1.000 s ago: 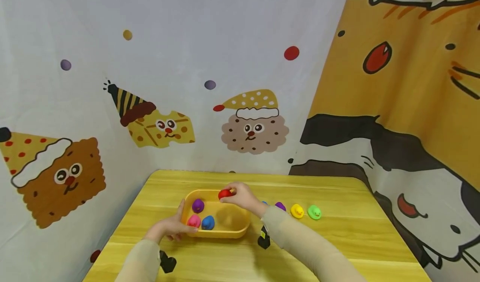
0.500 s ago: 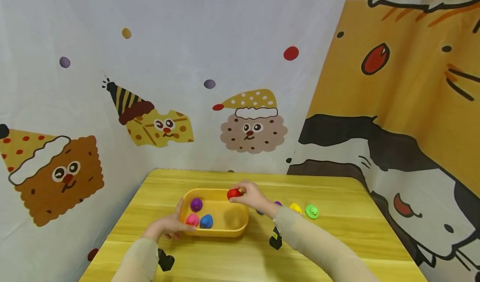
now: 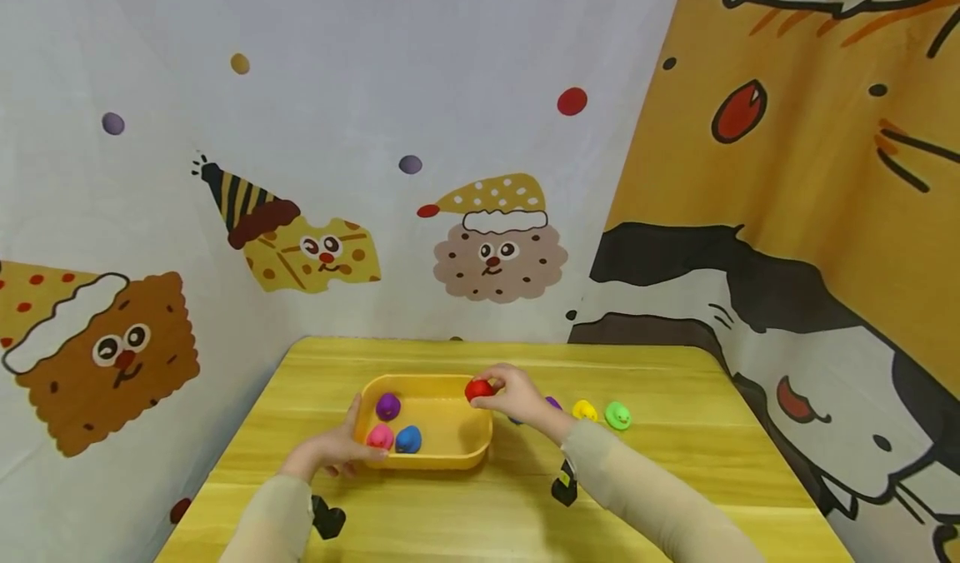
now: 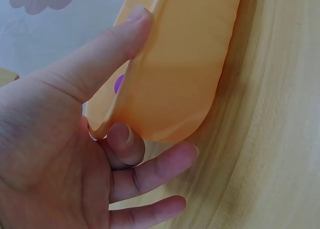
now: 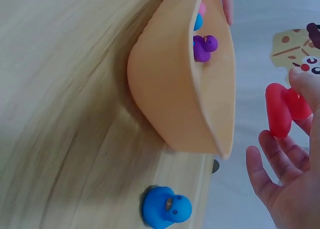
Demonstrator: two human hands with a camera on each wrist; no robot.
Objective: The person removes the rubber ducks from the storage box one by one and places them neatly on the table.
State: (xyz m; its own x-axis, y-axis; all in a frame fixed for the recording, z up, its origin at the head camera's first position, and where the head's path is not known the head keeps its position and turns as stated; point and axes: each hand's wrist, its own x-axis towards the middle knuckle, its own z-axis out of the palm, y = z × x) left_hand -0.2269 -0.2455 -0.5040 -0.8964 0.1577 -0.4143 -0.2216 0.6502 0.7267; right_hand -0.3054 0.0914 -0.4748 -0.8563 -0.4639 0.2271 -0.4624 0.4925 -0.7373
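A yellow-orange plastic basin [image 3: 442, 462] stands on the table. My left hand [image 3: 333, 448] holds its left end, the thumb along the front rim and other fingers at the end wall. Inside at the left lie a purple toy duck [image 3: 387, 406], a pink duck [image 3: 380, 435] and a blue duck [image 3: 408, 440]. My right hand [image 3: 519, 396] pinches a red duck [image 3: 477, 392] between thumb and fingertips, above the basin's back right corner. In the right wrist view the red duck [image 5: 280, 111] hangs clear of the rim, the remaining fingers spread.
Right of the basin, another blue duck [image 5: 160, 209] sits on the table, mostly behind my right hand in the head view. Beyond it stand a purple duck [image 3: 552, 402], a yellow duck [image 3: 584, 411] and a green duck [image 3: 618, 416]. A printed cloth [image 3: 337, 130] hangs behind the table.
My right hand has carried the red duck rightward, from above the middle of the basin's back to its right corner. The left hand stays on the basin; the head view has shifted slightly.
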